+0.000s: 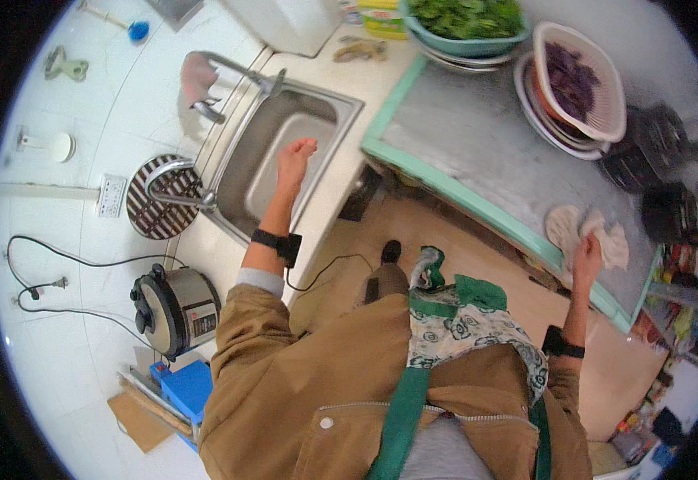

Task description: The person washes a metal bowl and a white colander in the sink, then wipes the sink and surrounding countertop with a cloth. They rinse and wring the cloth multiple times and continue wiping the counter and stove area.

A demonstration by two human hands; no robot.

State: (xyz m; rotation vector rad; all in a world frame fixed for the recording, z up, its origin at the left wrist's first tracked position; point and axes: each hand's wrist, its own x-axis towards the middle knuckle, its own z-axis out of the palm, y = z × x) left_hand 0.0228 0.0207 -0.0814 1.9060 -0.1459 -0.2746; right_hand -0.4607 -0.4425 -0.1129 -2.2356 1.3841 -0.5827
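My left hand (295,165) hangs over the stainless steel sink (325,168), its fingers drawn together with nothing visible in them. On the grey table top (463,138) with a mint-green edge, my right hand (587,255) grips a crumpled off-white cloth (613,243). The cloth lies bunched near the table's right end, partly hidden by my fingers. A curved metal faucet (229,66) reaches over the sink's back rim.
Leafy greens (469,18) fill a teal basin (466,45) at the table's far end. Beside it, a white basket (610,84) holds purple leaves (571,81) on stacked bowls. A pressure cooker (178,312) with a cord stands left, near a round slatted mat (163,201).
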